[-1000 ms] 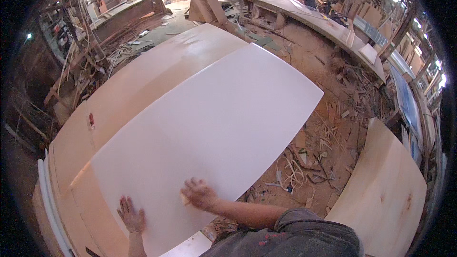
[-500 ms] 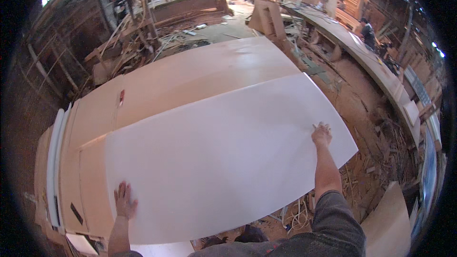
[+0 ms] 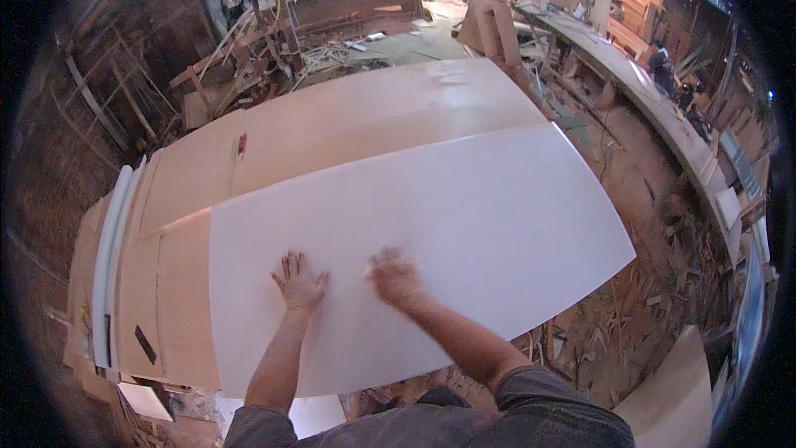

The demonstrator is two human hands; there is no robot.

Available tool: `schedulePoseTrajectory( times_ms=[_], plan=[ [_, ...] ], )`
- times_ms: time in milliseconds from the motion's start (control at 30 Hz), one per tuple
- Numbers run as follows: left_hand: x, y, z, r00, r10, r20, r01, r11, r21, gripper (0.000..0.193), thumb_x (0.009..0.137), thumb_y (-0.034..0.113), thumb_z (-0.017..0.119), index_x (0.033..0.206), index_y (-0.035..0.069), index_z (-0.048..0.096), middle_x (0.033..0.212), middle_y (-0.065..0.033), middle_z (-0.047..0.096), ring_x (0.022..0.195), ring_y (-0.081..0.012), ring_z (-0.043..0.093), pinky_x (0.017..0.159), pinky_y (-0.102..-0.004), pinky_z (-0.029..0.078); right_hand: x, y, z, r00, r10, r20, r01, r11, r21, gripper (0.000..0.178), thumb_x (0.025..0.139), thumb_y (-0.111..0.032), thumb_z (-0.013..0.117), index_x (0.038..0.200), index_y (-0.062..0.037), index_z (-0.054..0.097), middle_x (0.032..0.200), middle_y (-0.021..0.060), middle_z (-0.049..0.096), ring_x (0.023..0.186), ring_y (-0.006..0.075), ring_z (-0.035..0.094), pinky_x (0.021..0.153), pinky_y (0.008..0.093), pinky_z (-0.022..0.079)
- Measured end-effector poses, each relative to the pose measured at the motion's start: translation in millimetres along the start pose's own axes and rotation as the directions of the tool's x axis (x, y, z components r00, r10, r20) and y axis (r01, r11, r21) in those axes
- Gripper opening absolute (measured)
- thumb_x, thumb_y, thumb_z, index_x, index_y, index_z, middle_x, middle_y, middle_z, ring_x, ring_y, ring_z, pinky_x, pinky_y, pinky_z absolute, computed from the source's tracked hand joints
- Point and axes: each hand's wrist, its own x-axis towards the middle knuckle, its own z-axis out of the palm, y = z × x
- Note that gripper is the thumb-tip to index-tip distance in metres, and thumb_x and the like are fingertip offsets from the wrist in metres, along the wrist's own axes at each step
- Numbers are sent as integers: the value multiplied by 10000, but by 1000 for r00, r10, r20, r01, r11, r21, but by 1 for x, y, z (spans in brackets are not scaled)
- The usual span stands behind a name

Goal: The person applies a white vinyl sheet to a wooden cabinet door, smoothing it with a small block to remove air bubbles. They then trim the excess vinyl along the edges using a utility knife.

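Observation:
A large white sheet (image 3: 464, 199) lies flat over the near part of a tan wooden board (image 3: 365, 112). My left hand (image 3: 300, 284) rests flat on the sheet with its fingers spread. To its right, my right hand (image 3: 393, 275) is pressed to the same sheet, fingers curled together. Motion smears this hand, and a pale bit shows at its left side; what it holds I cannot make out.
Beyond the sheet, a small red object (image 3: 241, 144) lies on the board. White rolls (image 3: 116, 257) stand along its left end, near a dark flat strip (image 3: 145, 344). Wood scraps litter the floor on the right, beside a long workbench (image 3: 638, 99). A person (image 3: 661, 66) is by that bench.
My right hand has swept left from the sheet's right end to its middle. My left hand has moved right and farther from me, still flat. The whole view has shifted a little.

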Motion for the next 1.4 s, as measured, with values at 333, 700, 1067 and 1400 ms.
schedulePoseTrajectory(
  times_ms=[333,700,1067,1400],
  plan=[
    [-10,1,-1,998,-62,-20,63,994,92,812,1010,580,498,1639,105,300,1718,-150,213,1601,-337,138,1251,-643,76,-7,345,-90,693,685,-225,-720,644,-258,512,1085,-439,401,1526,-187,467,1537,205,486,1434,408,471,1138,545,431],
    [1,25,-8,994,-93,63,84,988,129,833,995,555,532,1655,127,257,1733,-121,176,1607,-323,112,1257,-629,55,180,17,43,993,-41,110,39,999,20,362,985,-341,576,1275,-141,661,1415,162,595,1332,353,541,945,581,543],
    [-4,10,0,993,-83,86,69,985,158,827,997,516,537,1667,151,219,1739,-113,165,1611,-320,110,1269,-593,38,209,381,-60,846,429,-318,-495,853,-167,391,1030,-435,526,1345,-222,617,1349,130,627,1326,340,573,973,524,548],
    [-15,-9,-8,1000,-7,22,2,978,208,845,1010,582,475,1667,117,216,1734,-127,186,1607,-331,137,1260,-598,62,181,596,-130,665,661,-347,-738,653,-171,422,1055,-369,471,1400,-158,588,1423,127,609,1326,343,575,1038,557,484]
  ],
)
